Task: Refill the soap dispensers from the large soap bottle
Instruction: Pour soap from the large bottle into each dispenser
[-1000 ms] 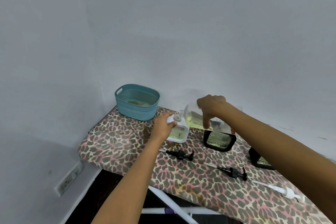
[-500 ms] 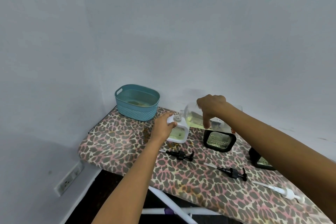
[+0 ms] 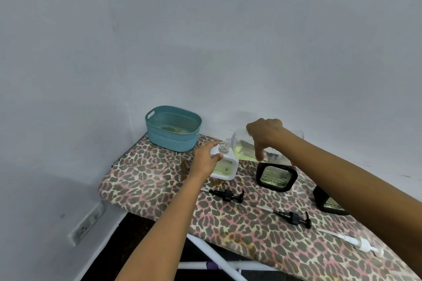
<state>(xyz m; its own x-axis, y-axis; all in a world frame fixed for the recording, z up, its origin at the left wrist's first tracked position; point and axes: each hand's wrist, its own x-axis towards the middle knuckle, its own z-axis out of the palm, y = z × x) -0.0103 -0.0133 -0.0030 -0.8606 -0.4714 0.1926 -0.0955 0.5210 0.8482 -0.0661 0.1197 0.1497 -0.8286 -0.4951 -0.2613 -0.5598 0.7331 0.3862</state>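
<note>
1. Little has changed over the last second: both hands and the tilted bottle sit where they were.
2. The right grip [image 3: 265, 134] is clamped from above on the large soap bottle [image 3: 242, 149], with the fingers curled over its clear body and one finger pointing down the near side.
3. The bottle lies almost on its side above the worktop [image 3: 159, 173]. Its mouth points to 9 o'clock and meets the open neck of the white dispenser [image 3: 225, 167]. Yellow-green soap pools along the bottle's lower side.
4. The left grip [image 3: 205, 159] is closed round the white dispenser's top left corner, thumb and fingers just beside the neck. The dispenser stands upright on the leopard-print worktop, with pale green soap showing in its front.
5. At 3 o'clock from the white dispenser stands a black dispenser [image 3: 276, 177], near the bottle's base. A second black dispenser [image 3: 328, 204] sits farther out at 4 o'clock, partly hidden by the right forearm.
6. A black pump [image 3: 228, 195] lies at 6 o'clock from the white dispenser. Another black pump [image 3: 293, 217] lies at 5 o'clock, with a white pump [image 3: 357, 240] beyond it.
7. A teal basket [image 3: 159, 137] stands at 10 o'clock, at the worktop's far end by the wall.
</note>
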